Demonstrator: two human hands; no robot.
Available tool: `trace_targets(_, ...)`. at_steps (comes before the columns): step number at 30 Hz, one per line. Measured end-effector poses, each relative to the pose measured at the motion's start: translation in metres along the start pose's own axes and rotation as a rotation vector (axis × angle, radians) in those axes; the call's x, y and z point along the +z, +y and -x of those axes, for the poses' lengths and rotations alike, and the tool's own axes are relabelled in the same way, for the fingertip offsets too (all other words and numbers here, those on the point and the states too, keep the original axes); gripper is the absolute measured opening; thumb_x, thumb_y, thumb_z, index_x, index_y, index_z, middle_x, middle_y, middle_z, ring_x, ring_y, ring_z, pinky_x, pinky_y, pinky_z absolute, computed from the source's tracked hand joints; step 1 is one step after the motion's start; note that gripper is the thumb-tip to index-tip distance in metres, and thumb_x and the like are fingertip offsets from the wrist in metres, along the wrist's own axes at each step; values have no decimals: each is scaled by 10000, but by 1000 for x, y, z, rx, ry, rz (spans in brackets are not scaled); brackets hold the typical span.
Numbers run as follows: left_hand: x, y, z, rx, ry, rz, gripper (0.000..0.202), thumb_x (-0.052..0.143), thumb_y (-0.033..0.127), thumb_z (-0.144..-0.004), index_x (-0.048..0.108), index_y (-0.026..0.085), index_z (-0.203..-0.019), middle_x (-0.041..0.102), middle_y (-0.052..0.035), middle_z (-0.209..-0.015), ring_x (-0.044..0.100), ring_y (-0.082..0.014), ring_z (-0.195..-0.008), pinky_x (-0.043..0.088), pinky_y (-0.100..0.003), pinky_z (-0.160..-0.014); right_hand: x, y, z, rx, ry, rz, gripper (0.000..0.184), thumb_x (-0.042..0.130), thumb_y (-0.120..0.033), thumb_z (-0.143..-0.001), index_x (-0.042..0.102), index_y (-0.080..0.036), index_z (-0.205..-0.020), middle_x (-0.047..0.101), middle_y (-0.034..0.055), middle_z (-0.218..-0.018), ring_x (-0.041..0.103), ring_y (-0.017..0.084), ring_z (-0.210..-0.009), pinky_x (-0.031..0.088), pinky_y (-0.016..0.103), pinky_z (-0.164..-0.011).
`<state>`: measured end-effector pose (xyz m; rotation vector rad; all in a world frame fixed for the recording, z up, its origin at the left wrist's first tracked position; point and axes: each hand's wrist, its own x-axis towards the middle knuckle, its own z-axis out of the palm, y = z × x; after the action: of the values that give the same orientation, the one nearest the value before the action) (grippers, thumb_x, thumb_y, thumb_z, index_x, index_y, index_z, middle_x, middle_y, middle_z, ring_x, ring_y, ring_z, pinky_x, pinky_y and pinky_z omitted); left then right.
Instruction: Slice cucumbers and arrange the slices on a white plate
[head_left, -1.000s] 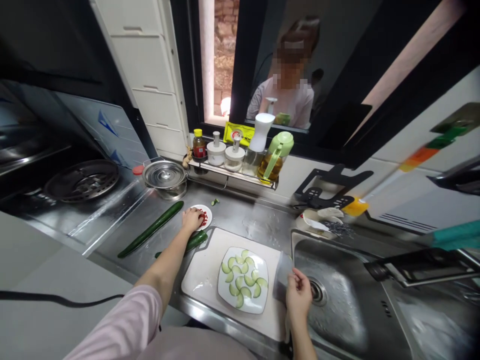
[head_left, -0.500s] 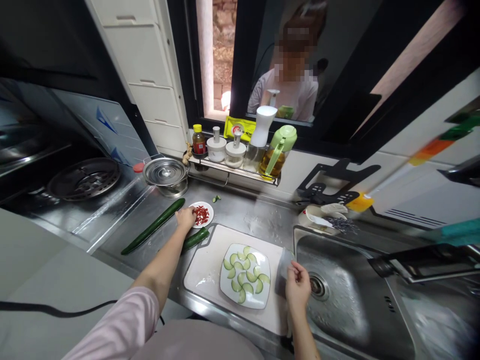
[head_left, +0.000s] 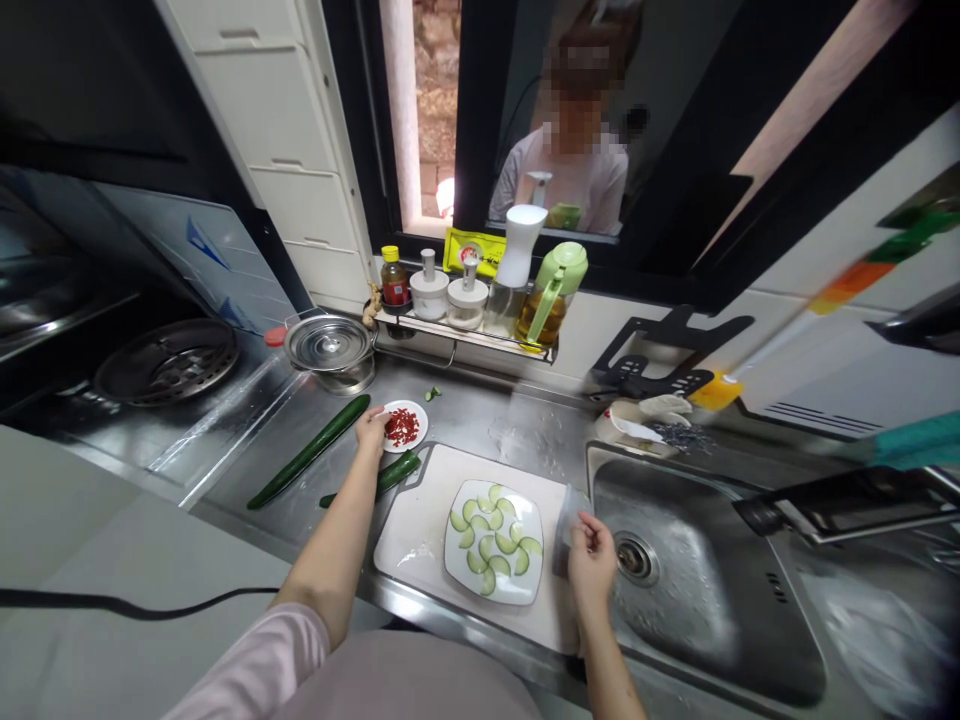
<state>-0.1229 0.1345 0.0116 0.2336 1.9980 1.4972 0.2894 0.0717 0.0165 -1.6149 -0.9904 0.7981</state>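
My left hand (head_left: 370, 430) has its fingers closed at the left rim of a small white plate (head_left: 421, 440) that holds small red pieces (head_left: 403, 427). My right hand (head_left: 592, 560) is loosely curled, palm up, over the right end of the cutting board (head_left: 409, 545); what its fingers hold, if anything, is hidden. Beneath it lies a flat grey blade-like piece (head_left: 564, 530), partly covered. Between my hands, a square white plate (head_left: 517, 592) on the board carries several curved cucumber slices (head_left: 486, 547). A cut cucumber (head_left: 394, 470) lies by my left wrist.
A whole cucumber (head_left: 311, 452) lies on the steel counter, left of my forearm. Behind it stands a lidded pot (head_left: 330, 350). A rack (head_left: 465, 335) of jars and bottles runs along the wall. The sink (head_left: 697, 590) is at right, its faucet (head_left: 795, 515) reaching over it.
My left fingers have drawn back from over the red pieces to the small plate's left rim. My right hand has barely shifted. The view has tilted slightly.
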Motion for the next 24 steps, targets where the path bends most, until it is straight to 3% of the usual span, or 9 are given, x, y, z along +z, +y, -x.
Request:
trace_targets(6, 3, 4, 18, -138, -146, 309, 231, 644, 170, -776, 615, 184, -1005, 687, -21, -804, 445, -19, -407, 274, -134, -398, 13, -14, 8, -74, -41, 23, 407, 562, -474, -686, 631, -149, -923, 644, 64, -836, 555, 176, -744, 432, 309, -703)
trace_targets(16, -6, 27, 43, -235, -264, 487, 300, 667, 108, -759, 582, 181, -1037, 665, 13, -759, 404, 0, -393, 210, -118, -381, 18, -28, 19, -107, -99, 19, 357, 557, -460, -682, 640, -154, -847, 651, 64, -767, 546, 176, -691, 439, 319, -679)
trace_targets(20, 3, 37, 75, -186, -447, 528, 325, 670, 130, -746, 585, 209, -1050, 677, -1, -881, 451, -9, -461, 282, -130, -417, 29, -44, 25, -107, -164, -9, 315, 581, -451, -672, 637, -166, -795, 655, 59, -746, 556, 178, -687, 451, 316, -671)
trace_targets(24, 15, 45, 127, -65, -656, 544, 370, 714, 200, -712, 599, 219, -1063, 678, -19, -967, 494, -31, -545, 337, -147, -458, 48, -83, 36, -128, -323, -61, 273, 587, -434, -713, 644, -180, -792, 656, 43, -751, 568, 172, -708, 459, 301, -681)
